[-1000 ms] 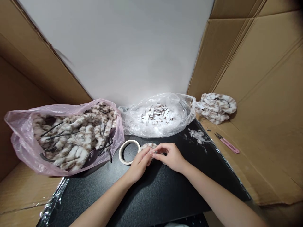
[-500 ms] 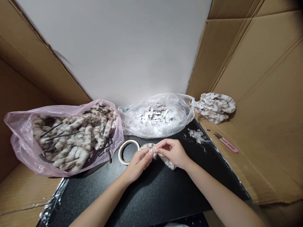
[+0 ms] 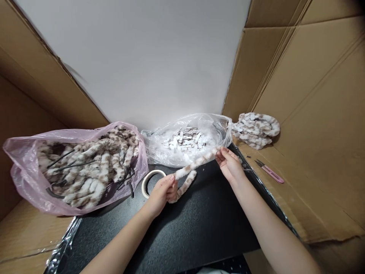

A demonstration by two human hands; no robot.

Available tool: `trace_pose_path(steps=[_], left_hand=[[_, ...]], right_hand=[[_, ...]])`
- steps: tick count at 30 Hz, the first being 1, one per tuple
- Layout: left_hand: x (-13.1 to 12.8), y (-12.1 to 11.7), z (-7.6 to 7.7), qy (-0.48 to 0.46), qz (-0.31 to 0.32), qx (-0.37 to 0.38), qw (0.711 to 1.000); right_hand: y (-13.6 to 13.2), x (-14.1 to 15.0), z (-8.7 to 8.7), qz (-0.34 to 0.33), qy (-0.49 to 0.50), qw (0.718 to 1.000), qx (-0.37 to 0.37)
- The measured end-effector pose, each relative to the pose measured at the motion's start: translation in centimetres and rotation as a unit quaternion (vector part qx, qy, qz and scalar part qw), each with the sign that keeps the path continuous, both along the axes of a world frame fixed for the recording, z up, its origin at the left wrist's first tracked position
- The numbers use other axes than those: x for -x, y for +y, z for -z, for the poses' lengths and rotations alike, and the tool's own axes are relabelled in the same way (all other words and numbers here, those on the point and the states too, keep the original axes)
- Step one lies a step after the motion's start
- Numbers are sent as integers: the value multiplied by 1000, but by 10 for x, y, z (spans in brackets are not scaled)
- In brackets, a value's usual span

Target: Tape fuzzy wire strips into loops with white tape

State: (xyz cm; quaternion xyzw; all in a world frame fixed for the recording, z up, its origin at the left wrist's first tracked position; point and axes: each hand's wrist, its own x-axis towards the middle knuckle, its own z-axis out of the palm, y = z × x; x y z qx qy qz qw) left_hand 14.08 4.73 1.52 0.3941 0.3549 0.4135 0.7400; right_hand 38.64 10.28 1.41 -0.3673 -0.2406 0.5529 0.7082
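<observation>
A furry white-and-brown strip (image 3: 196,163) stretches between my hands above the black tabletop. My left hand (image 3: 164,190) is closed on it near the middle, and a loose length of it curls below and to the right of those fingers. My right hand (image 3: 229,163) pinches its upper end, raised in front of the clear plastic bag. Close by my left hand lies a roll of cream tape (image 3: 146,186), partly hidden behind the fingers.
A pink plastic bag (image 3: 23,171) full of furry strips and dark cords stands left. The clear bag (image 3: 159,156) holds white tags on thin strings. Right, on cardboard, are a bundle of tagged furry strips (image 3: 258,131) and pink-handled thread snips (image 3: 270,173). Cardboard walls flank both sides.
My hands were close together on the bunched furry strip. The right hand has moved up and right, drawing the strip out straight between them.
</observation>
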Motion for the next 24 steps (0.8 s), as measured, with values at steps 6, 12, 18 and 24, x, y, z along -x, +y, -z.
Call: trace_pose_path(steps=[6, 12, 18, 24], left_hand=[[2, 6, 0, -47, 0, 60, 997], [6, 11, 5, -97, -3, 116, 989], [7, 10, 3, -133, 7, 143, 981], [11, 6, 0, -184, -3, 142, 973]], right_hand=[[7, -12, 2, 28, 0, 1000, -4], [2, -2, -2, -26, -16, 1000, 3], [-16, 29, -9, -119, -35, 992, 20], [-29, 43, -8, -185, -158, 970, 12]])
